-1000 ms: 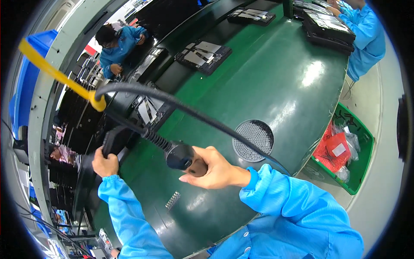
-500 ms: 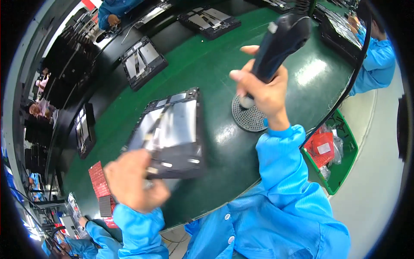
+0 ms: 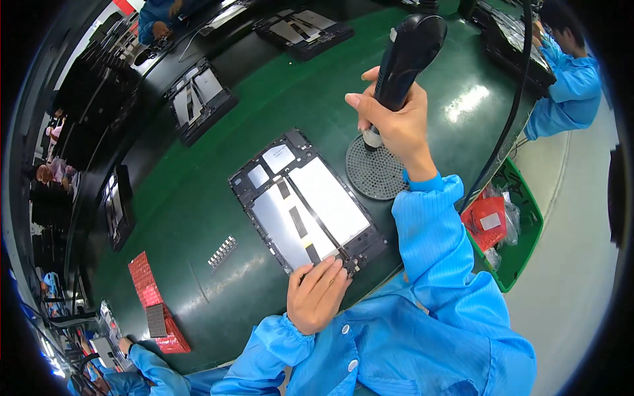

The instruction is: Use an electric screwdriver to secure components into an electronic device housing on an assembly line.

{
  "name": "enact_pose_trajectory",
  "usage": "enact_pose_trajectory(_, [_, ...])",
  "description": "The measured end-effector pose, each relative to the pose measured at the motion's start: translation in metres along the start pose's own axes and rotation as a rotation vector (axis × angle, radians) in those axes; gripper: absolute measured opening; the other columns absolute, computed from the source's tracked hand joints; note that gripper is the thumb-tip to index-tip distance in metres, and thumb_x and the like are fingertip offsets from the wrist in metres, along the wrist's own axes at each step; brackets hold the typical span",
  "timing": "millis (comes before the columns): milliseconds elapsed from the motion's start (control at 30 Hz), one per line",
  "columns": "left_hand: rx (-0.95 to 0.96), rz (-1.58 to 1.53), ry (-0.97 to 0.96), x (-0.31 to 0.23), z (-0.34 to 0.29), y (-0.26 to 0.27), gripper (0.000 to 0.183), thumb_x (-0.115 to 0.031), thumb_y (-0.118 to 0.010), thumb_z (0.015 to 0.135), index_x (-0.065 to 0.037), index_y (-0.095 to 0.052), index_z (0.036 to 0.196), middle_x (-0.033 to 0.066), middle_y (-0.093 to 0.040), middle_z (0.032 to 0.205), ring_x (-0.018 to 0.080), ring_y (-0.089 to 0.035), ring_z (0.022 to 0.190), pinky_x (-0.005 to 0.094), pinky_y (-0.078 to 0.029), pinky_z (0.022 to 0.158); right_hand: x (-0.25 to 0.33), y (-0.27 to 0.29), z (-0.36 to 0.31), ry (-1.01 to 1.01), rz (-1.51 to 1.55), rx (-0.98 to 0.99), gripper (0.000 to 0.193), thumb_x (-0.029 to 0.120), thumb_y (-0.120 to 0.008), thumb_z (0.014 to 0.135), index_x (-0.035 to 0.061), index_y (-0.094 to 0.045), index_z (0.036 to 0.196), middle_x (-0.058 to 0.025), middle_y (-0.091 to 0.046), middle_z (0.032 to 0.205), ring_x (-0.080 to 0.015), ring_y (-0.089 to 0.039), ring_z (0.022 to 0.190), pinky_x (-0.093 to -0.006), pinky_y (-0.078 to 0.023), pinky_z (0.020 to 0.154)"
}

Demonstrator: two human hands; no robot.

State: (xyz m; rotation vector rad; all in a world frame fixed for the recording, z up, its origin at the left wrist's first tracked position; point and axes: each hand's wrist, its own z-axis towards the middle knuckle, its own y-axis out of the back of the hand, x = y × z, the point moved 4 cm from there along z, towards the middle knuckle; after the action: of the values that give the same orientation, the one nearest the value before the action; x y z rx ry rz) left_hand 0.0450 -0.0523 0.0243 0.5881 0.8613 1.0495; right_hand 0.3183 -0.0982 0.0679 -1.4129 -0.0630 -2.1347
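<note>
An opened tablet (image 3: 333, 204) lies flat in front of me, its silver battery panels and black frame facing up. On its near edge rest the fingers of my left hand (image 3: 317, 294), stretched out and close together. My right hand (image 3: 396, 129) is wrapped round a black electric screwdriver (image 3: 409, 59), held tilted with its lower end over a round grey perforated screw tray (image 3: 376, 173). The screwdriver's tip is hard to make out there. Between the tablet and the tray runs a narrow strip of green table.
Left lie a row of small metal parts (image 3: 222, 251) and red bubble wrap (image 3: 146, 284) with a dark block (image 3: 156, 321). More opened tablets (image 3: 201, 99) line the far side. A green bin (image 3: 522, 247) stands right, near a black cable (image 3: 512, 119). Co-workers (image 3: 574, 79) sit around.
The tablet, tilted and blurred before, now lies flat and turned. My left hand has shifted right to its near edge, uncovering the small metal parts. My right hand keeps the screwdriver over the tray.
</note>
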Motion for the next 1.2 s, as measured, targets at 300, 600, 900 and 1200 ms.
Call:
enact_pose_trajectory(300, [-0.143,-0.281,0.175,0.034,0.012,0.035,0.025,0.01,-0.068,0.069,0.003,-0.063,0.092,0.0162,-0.067,0.085,0.0312,-0.066,0.079,0.0385,-0.054,0.071,-0.008,0.0,0.003,0.003,-0.058,-0.011,0.031,0.0,-0.074,0.074,-0.0022,-0.055,0.098,-0.0028,-0.059,0.063,-0.0089,-0.054,0.049,-0.0231,-0.043,0.045])
enact_pose_trajectory(600, [-0.281,-0.213,0.693,0.068,-0.014,0.064,0.009,0.002,-0.066,0.081,0.002,-0.066,0.09,0.016,-0.07,0.089,0.0241,-0.068,0.083,0.0331,-0.053,0.077,-0.008,0.001,0.002,0.011,-0.062,-0.002,0.031,0.001,-0.076,0.073,-0.0015,-0.055,0.095,-0.0026,-0.058,0.062,-0.0078,-0.053,0.049,-0.0231,-0.042,0.044])
enact_pose_trajectory(900, [-0.452,-0.35,0.941,0.095,-0.054,0.079,0.013,0.004,-0.069,0.077,0.006,-0.065,0.09,0.0086,-0.064,0.08,0.0142,-0.062,0.07,0.0233,-0.05,0.062,0.0,-0.005,-0.004,0.044,-0.12,-0.072,0.03,0.003,-0.075,0.074,0.0009,-0.059,0.099,-0.0004,-0.058,0.063,-0.0078,-0.054,0.051,-0.0222,-0.041,0.046])
enact_pose_trajectory(1200, [-0.262,-0.821,1.1,0.119,-0.021,0.055,0.015,-0.003,-0.067,0.083,0.007,-0.065,0.092,0.0101,-0.068,0.08,0.0134,-0.064,0.068,0.0221,-0.051,0.061,0.047,-0.082,-0.037,0.127,0.154,0.099,0.031,-0.001,-0.07,0.077,-0.003,-0.054,0.104,-0.0034,-0.059,0.062,-0.0102,-0.055,0.05,-0.0228,-0.044,0.05])
